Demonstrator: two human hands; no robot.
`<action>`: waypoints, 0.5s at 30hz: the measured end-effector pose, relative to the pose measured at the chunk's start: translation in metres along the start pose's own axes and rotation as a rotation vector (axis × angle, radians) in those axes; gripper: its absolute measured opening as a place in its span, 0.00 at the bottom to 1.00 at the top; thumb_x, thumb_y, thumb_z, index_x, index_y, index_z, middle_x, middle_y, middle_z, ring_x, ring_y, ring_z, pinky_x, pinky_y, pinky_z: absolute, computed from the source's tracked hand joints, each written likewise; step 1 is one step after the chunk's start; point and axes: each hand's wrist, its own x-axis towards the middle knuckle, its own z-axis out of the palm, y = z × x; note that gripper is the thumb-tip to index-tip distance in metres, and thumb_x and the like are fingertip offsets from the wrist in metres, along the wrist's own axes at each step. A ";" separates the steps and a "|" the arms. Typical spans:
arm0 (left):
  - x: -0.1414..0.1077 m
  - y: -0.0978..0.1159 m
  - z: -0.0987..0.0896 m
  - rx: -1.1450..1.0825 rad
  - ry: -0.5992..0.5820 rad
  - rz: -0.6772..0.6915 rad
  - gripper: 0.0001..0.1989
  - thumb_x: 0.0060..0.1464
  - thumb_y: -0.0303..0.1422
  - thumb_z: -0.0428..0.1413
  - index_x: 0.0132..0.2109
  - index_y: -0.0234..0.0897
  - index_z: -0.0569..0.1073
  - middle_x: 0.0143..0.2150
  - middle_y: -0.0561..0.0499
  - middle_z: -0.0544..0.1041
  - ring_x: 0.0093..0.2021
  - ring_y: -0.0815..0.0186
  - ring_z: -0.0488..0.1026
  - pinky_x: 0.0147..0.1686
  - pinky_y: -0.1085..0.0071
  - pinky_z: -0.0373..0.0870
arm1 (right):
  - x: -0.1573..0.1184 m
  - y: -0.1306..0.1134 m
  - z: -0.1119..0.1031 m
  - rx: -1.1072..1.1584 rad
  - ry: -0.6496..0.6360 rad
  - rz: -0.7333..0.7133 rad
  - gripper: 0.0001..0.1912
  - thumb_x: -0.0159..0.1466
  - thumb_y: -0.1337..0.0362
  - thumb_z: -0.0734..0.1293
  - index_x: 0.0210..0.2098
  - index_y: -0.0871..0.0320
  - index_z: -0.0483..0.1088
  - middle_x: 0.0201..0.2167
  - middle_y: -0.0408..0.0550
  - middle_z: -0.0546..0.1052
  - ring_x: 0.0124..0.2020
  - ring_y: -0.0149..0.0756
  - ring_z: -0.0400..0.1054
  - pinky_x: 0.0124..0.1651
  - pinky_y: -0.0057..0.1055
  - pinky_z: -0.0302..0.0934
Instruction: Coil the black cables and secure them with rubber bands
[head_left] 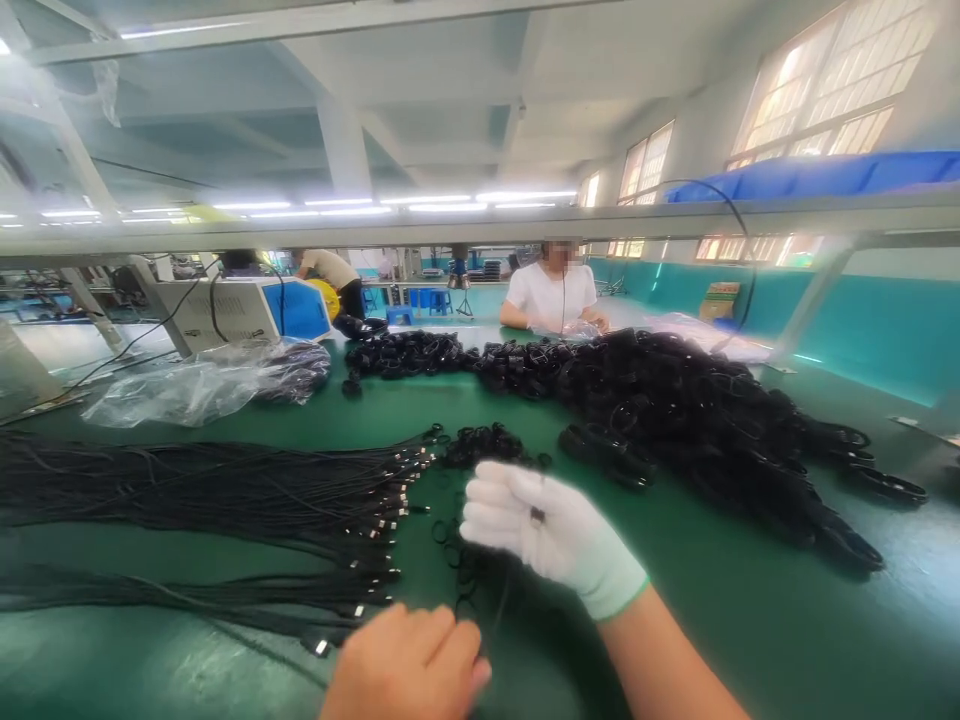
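My left hand (405, 665), bare, is closed at the bottom centre with its back towards me. Its curled fingers hide whatever they may hold. Close beside it lie the ends of black cables (195, 485) with small metal plugs, spread in two bundles to the left. My right hand (551, 535) wears a white glove, palm turned towards me and fingers stretched to the left. A small dark piece (537, 515) shows against its palm; I cannot tell what it is. Behind the gloved fingers sits a small heap of black rings (484, 445), with several loose ones below.
A large pile of coiled black cables (675, 420) covers the back and right of the green table (360, 400). At the left are a clear plastic bag (202, 385) and a white-and-blue machine (247, 310). Across the table sits a person in white (551, 295). A shelf rail (420, 228) runs overhead.
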 end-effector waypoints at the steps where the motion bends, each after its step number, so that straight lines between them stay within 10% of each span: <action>1: 0.012 -0.007 -0.013 -0.030 0.006 -0.027 0.14 0.61 0.32 0.44 0.31 0.41 0.71 0.24 0.55 0.71 0.23 0.67 0.65 0.26 0.70 0.56 | 0.001 0.007 0.001 -0.023 -0.051 0.052 0.17 0.59 0.61 0.67 0.44 0.64 0.68 0.35 0.52 0.74 0.38 0.38 0.70 0.50 0.46 0.57; 6: 0.069 -0.047 -0.042 -0.325 -0.216 -0.098 0.05 0.54 0.35 0.56 0.33 0.41 0.74 0.31 0.56 0.74 0.31 0.69 0.69 0.31 0.74 0.60 | -0.002 0.039 0.013 -0.040 -0.324 0.274 0.23 0.57 0.58 0.69 0.46 0.69 0.67 0.37 0.62 0.76 0.40 0.47 0.72 0.48 0.51 0.59; 11: 0.071 -0.061 0.001 -0.720 -0.285 -0.186 0.07 0.56 0.33 0.53 0.35 0.38 0.76 0.34 0.54 0.76 0.34 0.71 0.72 0.35 0.77 0.65 | -0.004 0.047 0.014 0.031 -0.320 0.265 0.21 0.58 0.60 0.67 0.47 0.67 0.67 0.36 0.58 0.76 0.40 0.49 0.72 0.46 0.55 0.59; 15: 0.042 -0.066 0.032 -0.343 -0.272 -0.386 0.13 0.60 0.31 0.44 0.40 0.40 0.74 0.36 0.52 0.76 0.37 0.66 0.72 0.37 0.72 0.64 | -0.001 0.032 0.013 0.186 -0.236 0.080 0.16 0.57 0.60 0.69 0.42 0.62 0.67 0.26 0.41 0.68 0.29 0.32 0.68 0.43 0.45 0.62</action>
